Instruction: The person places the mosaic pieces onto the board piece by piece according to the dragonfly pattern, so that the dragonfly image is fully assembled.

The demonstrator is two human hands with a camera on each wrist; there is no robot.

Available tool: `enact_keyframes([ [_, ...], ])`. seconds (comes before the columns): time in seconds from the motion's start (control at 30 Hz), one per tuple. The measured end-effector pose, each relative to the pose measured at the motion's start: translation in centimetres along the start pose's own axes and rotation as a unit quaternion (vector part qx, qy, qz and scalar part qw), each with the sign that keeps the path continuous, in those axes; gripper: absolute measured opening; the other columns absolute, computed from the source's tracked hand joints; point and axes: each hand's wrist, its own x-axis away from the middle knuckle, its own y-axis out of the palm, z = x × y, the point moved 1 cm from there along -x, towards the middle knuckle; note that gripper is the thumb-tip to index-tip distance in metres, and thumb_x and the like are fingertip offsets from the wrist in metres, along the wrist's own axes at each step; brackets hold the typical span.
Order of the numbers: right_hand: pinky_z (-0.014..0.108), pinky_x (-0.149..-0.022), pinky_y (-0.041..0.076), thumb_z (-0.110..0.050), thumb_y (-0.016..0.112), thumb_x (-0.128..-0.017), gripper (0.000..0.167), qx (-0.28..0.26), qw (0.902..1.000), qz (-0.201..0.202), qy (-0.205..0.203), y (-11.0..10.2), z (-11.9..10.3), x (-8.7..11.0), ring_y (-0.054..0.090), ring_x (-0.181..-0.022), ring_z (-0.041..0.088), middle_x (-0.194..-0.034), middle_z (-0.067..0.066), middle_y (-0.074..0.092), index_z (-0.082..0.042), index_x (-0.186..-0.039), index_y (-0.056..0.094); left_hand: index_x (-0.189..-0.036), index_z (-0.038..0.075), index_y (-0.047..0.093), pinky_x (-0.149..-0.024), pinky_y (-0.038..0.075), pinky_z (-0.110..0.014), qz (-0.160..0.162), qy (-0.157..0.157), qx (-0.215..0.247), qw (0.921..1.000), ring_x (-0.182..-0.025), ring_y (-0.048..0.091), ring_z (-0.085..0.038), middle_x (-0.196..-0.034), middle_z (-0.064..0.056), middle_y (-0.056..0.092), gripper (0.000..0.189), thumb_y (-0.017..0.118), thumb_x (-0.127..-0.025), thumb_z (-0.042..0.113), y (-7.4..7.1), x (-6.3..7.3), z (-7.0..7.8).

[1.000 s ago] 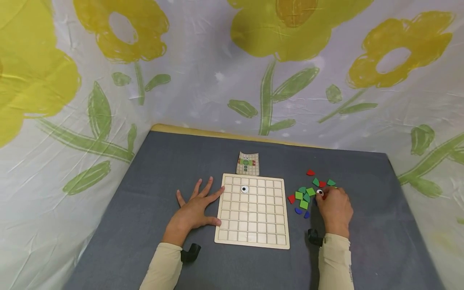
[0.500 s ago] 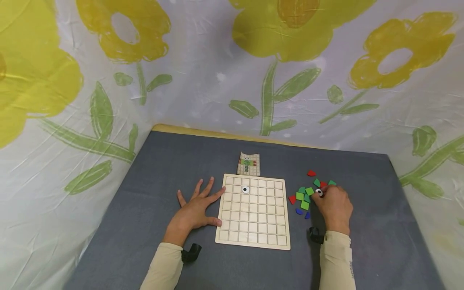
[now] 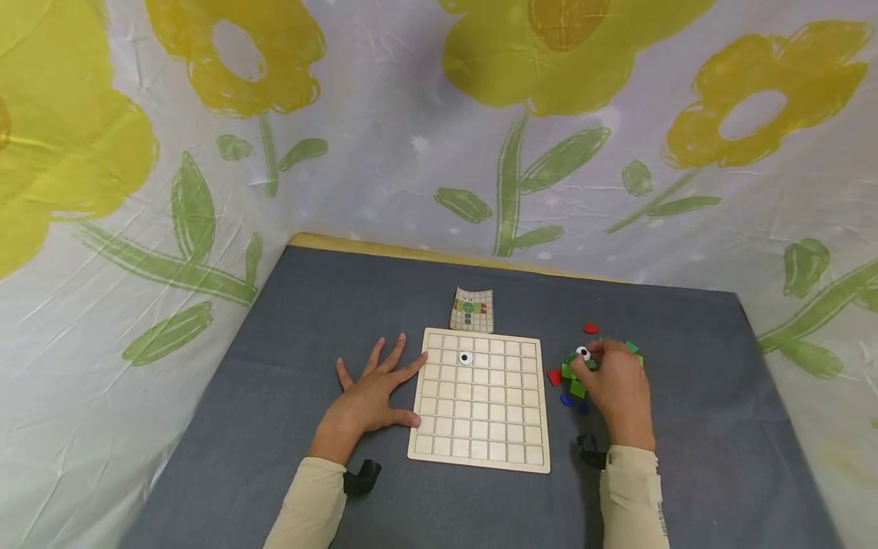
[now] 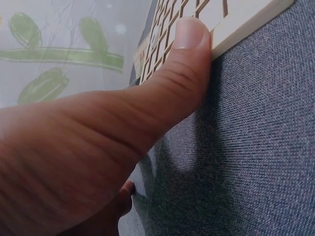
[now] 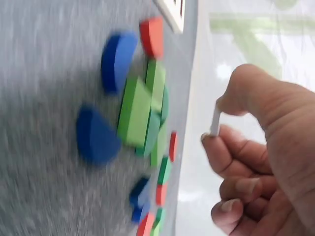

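My right hand (image 3: 620,389) pinches a small white eye disc (image 3: 583,353) with a black pupil between thumb and fingertips, above the loose pieces. In the right wrist view the eye disc (image 5: 215,120) is edge-on and raised over the table. My left hand (image 3: 366,400) lies spread at the left side of a wooden grid board (image 3: 480,400). Its thumb (image 4: 189,37) rests on the board's edge, fingers straight. Another eye disc (image 3: 466,357) sits in a cell near the board's top. A small pattern card (image 3: 471,310) stands behind the board, showing a green and red figure with eyes.
Right of the board lie loose pieces: green squares (image 5: 134,110), dark green rounded ones, red ones (image 3: 591,328) and blue ones (image 5: 96,135). Some are hidden under my right hand. The grey table (image 3: 329,305) meets a flower-printed cloth (image 3: 384,152) at the back.
My right hand has lifted the eye disc off the table and moved left with it over the green pieces. The left hand keeps its place at the board.
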Motion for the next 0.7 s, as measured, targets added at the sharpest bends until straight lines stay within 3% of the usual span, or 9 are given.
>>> enact_keyframes([
  [0.17, 0.043, -0.057, 0.054, -0.023, 0.075, -0.094, 0.029, -0.018, 0.9977, 0.005, -0.065, 1.2, -2.3, 0.3, 0.064, -0.074, 0.028, -0.104, 0.018, 0.071, 0.001, -0.111, 0.074, -0.166, 0.042, 0.031, -0.107, -0.016, -0.088, 0.002, 0.002, 0.004, 1.0, -0.163, -0.009, -0.037, -0.178, -0.001, 0.002, 0.11, 0.088, -0.073, 0.054, -0.1, 0.1, 0.1],
  [0.33, 0.047, -0.067, 0.058, -0.022, 0.073, -0.095, 0.027, -0.025, 0.9942, -0.012, -0.104, 2.6, -4.7, 0.3, 0.065, -0.082, 0.029, -0.102, 0.015, 0.07, 0.0, -0.109, 0.074, -0.166, 0.043, 0.031, -0.108, -0.016, -0.088, 0.0, 0.002, -0.001, 1.0, -0.163, -0.009, -0.037, -0.178, 0.0, 0.001, 0.11, 0.088, -0.074, 0.055, 0.0, -0.1, 0.0],
  [0.7, 0.043, -0.07, 0.058, -0.023, 0.079, -0.092, 0.022, -0.018, 0.9859, -0.064, -0.154, 5.2, -8.7, 0.3, 0.064, -0.087, 0.024, -0.098, 0.008, 0.069, -0.005, -0.103, 0.073, -0.167, 0.042, 0.03, -0.107, -0.016, -0.089, -0.001, 0.006, -0.001, 1.0, -0.163, -0.009, -0.037, -0.178, -0.001, 0.002, 0.11, 0.088, -0.074, 0.055, 0.0, 0.0, -0.2],
])
